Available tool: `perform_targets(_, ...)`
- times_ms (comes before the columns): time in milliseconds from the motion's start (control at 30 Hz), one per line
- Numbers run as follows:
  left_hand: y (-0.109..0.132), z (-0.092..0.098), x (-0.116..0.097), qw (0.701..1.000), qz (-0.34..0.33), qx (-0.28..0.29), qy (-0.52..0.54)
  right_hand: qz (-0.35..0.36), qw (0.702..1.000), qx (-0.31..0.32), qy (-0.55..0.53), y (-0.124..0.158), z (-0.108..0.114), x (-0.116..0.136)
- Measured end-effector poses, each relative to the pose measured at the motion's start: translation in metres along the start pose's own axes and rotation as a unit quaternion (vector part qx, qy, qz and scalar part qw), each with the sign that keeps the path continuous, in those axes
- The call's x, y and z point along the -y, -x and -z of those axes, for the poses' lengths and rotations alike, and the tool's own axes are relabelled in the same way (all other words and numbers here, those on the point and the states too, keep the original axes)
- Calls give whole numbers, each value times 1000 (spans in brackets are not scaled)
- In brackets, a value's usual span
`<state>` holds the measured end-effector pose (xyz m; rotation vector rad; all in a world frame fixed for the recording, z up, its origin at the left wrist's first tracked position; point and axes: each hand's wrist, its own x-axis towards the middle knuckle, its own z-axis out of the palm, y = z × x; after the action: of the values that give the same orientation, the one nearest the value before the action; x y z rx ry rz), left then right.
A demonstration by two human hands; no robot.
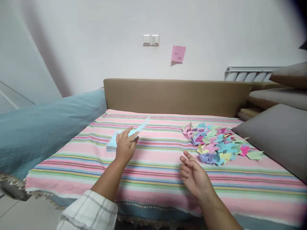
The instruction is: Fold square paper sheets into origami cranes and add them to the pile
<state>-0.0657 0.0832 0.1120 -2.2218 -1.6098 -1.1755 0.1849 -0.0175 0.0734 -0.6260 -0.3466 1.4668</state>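
My left hand [126,143] is over a stack of light blue paper [111,145] on the striped cloth. Its fingers pinch the top blue sheet [143,125], whose right side is lifted at a slant off the stack. To the right, my right hand [193,174] hovers above the cloth, palm turned inward and fingers loosely curled apart, with nothing in it. Just beyond that hand lies a pile of folded paper pieces [212,140] in pink, blue, green, yellow and purple.
The striped cloth [153,172] covers a sofa seat. Behind it stands the brown backrest [177,97]. A blue-covered armrest [52,124] borders the left, and grey cushions [280,134] are stacked on the right. A pink note [178,54] and switches [151,40] are on the wall.
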Motion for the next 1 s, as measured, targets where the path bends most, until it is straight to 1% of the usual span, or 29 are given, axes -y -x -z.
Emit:
perform_targets(100, 22, -9, -26, 993, -65, 96, -32, -19, 997, 35, -62, 3, -3, 5)
perform_targets(167, 41, -18, -39, 979, -97, 172, -41, -21, 996, 47, -75, 4, -3, 7)
perform_targets(233, 61, -24, -51, 960, -121, 247, -43, -16, 996, 55, -66, 5, -3, 8)
perform_targets(300, 81, -26, -60, 942, -123, 309, -40, 0, 998, 58, -30, 6, -3, 8)
perform_targets(367, 98, -27, -66, 929, -110, 350, -38, 25, 998, 53, 31, 8, -4, 9)
perform_targets(433, 112, -27, -68, 926, -79, 367, -36, 56, 991, 39, 114, 10, -6, 12)
perform_targets(500, 122, -29, -65, 925, -59, 374, -33, 87, 973, 31, 214, 12, -5, 17)
perform_targets(533, 125, -30, -63, 925, -57, 373, -30, 98, 957, 36, 270, 13, -3, 19)
perform_targets(567, 127, -32, -61, 928, -59, 368, -26, 105, 937, 48, 328, 13, 1, 21)
perform_targets(600, 128, -33, -58, 931, -64, 360, -19, 115, 911, 67, 390, 13, 6, 22)
perform_targets(667, 129, -38, -53, 938, -78, 338, -6, 120, 841, 108, 516, 10, 19, 20)
perform_targets(700, 128, -40, -51, 940, -87, 329, 0, 115, 803, 112, 574, 8, 26, 17)
perform_targets(733, 127, -42, -50, 942, -96, 322, 4, 119, 764, 119, 623, 6, 32, 13)
perform_targets(767, 126, -44, -48, 943, -105, 315, 8, 132, 721, 144, 665, 4, 38, 8)
perform_targets(800, 125, -46, -47, 943, -114, 311, 11, 154, 671, 172, 704, 2, 42, 3)
perform_targets(833, 124, -48, -46, 943, -121, 308, 13, 160, 620, 199, 742, 1, 44, -3)
perform_targets(867, 124, -49, -45, 943, -127, 307, 16, 152, 573, 228, 772, 1, 45, -9)
perform_targets(900, 124, -51, -45, 943, -131, 305, 18, 140, 535, 264, 790, 1, 46, -13)
perform_targets(933, 124, -51, -44, 943, -133, 305, 20, 132, 509, 285, 801, 1, 46, -17)
perform_targets(967, 124, -52, -43, 942, -135, 305, 21, 128, 492, 297, 808, 1, 45, -20)
perform_targets(1000, 124, -52, -43, 942, -136, 305, 21, 132, 484, 302, 811, 0, 45, -21)
